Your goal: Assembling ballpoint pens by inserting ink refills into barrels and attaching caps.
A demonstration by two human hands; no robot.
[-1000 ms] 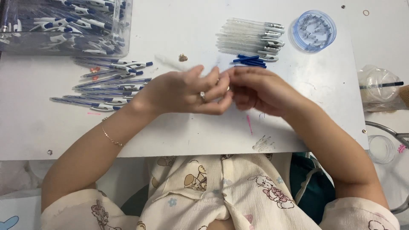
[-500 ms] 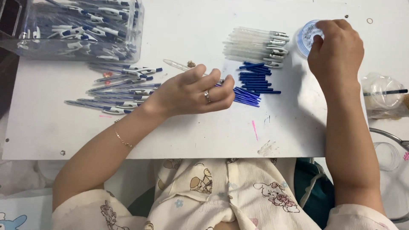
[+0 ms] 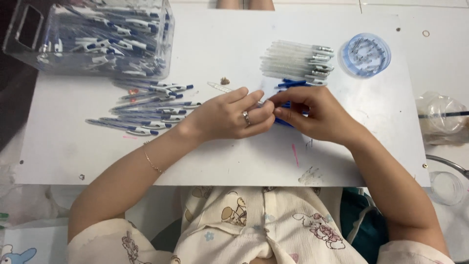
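My left hand (image 3: 229,117), with a ring on one finger, and my right hand (image 3: 312,115) meet at the middle of the white table (image 3: 244,156), fingertips pinched together on a small pen part (image 3: 266,103) that is mostly hidden. Under my right hand lies a bunch of blue refills (image 3: 288,84). Just beyond them sits a stack of clear pen barrels (image 3: 293,61). A round blue dish of small springs (image 3: 365,55) stands to the far right of the barrels.
A row of assembled blue-and-white pens (image 3: 146,110) lies to the left of my hands. A clear box full of pens (image 3: 93,36) stands at the far left corner. A clear plastic cup (image 3: 442,117) sits off the table's right edge.
My right hand has come back from the blue dish of springs and rejoined my left hand at the middle of the table. The left hand has stayed about where it was.
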